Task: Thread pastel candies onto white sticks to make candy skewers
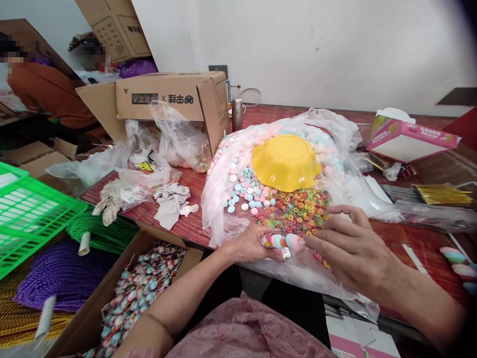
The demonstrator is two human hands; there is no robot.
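My left hand [251, 244] is wrapped around a candy skewer [282, 241] threaded with pink, blue and white marshmallows and gummy rings. A small whitish tab [286, 252] hangs below it. On the right, my right hand [354, 243] has its fingers apart, one fingertip close to the pink end of the skewer; whether it touches cannot be made out. Loose gummy rings [298, 211] in red, yellow and green lie just beyond both hands. Pastel marshmallows [248, 191] spread behind them on clear plastic, partly under an upturned yellow bowl [285, 159].
Left stand an open cardboard box [164, 97], crumpled cloths [172, 201] and a green basket [37, 209]. Below is a carton of finished-looking candy sticks [143, 283] beside purple twisted sticks [63, 278]. To the right are a pink box [412, 136] and gold sticks [443, 195]. A person in orange [55, 94] sits far left.
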